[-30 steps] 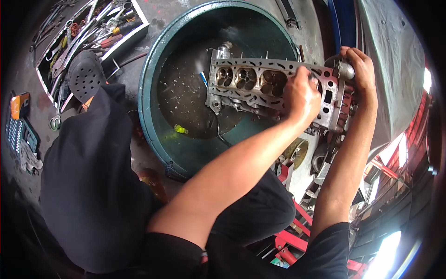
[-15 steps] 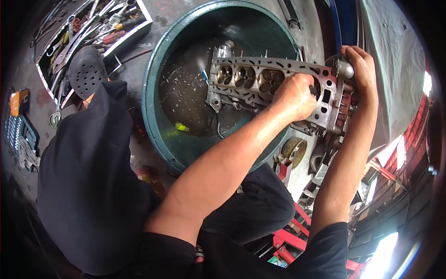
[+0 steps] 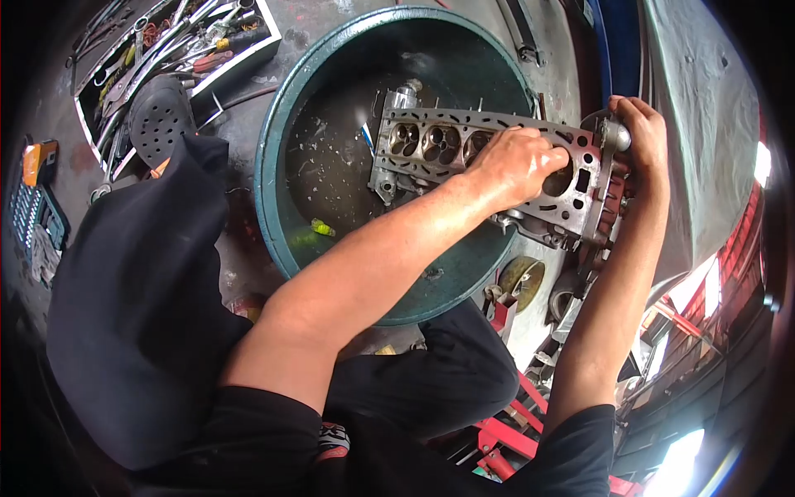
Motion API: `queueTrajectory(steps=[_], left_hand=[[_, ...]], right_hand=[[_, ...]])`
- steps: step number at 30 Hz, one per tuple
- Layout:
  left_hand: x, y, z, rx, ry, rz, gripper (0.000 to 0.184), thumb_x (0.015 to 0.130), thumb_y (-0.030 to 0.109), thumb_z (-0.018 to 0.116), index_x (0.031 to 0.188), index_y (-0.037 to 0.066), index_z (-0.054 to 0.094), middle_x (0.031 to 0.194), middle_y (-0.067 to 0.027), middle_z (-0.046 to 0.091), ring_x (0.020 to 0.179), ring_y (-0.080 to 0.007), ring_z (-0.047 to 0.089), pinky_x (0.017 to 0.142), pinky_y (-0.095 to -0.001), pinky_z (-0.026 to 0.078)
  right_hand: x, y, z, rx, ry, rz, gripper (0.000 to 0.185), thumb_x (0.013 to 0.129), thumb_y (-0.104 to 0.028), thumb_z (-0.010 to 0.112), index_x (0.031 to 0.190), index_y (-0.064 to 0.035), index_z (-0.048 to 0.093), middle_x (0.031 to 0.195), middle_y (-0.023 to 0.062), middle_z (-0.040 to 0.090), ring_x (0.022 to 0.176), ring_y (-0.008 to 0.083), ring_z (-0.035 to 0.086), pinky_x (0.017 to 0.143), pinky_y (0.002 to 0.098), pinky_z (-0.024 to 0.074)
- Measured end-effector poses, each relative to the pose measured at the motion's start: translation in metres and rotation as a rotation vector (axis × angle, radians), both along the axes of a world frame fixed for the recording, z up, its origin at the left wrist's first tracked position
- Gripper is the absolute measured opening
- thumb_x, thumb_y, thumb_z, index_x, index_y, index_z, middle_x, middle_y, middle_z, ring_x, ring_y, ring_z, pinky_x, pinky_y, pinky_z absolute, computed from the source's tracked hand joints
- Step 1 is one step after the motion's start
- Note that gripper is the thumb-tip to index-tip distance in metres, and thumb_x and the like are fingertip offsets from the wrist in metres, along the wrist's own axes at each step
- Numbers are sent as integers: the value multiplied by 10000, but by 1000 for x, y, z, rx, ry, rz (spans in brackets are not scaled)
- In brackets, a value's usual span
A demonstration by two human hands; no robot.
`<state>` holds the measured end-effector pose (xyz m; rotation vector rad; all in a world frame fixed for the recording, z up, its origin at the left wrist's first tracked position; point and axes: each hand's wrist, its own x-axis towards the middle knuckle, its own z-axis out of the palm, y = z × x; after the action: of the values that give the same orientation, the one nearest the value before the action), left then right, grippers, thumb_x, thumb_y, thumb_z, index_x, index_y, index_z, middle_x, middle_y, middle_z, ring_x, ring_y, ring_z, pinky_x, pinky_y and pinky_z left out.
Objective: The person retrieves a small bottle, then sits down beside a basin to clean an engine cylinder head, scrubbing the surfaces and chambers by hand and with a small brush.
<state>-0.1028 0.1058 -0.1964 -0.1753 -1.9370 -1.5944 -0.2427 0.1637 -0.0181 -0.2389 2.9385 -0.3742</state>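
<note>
Shifted leftward, the left hand [image 3: 515, 168] is clenched over the cylinder head [image 3: 461, 134], any contents hidden; the right hand [image 3: 644, 137] grasps its right end. Overhanging the green tub [image 3: 267, 178], the cylinder head could tip inward if pushed hard.

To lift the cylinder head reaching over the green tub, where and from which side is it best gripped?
Probably by both ends: the right hand from the right, where one end of the cylinder head extends beyond the rim of the tub, the left hand from above at the opposite end, over the tub. Its long shape suggests two hands.
</note>
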Motion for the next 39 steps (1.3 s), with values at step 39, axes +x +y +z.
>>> queueTrajectory(steps=[39], left_hand=[[3, -17, 52, 387, -661, -288, 244, 777, 127, 608, 947, -35, 674, 931, -267, 658, 941, -391, 645, 852, -431, 509]], right_hand=[[6, -16, 5, 26, -5, -5, 242, 836, -238, 610, 891, -12, 679, 735, 12, 605, 624, 99, 532, 574, 267, 416]])
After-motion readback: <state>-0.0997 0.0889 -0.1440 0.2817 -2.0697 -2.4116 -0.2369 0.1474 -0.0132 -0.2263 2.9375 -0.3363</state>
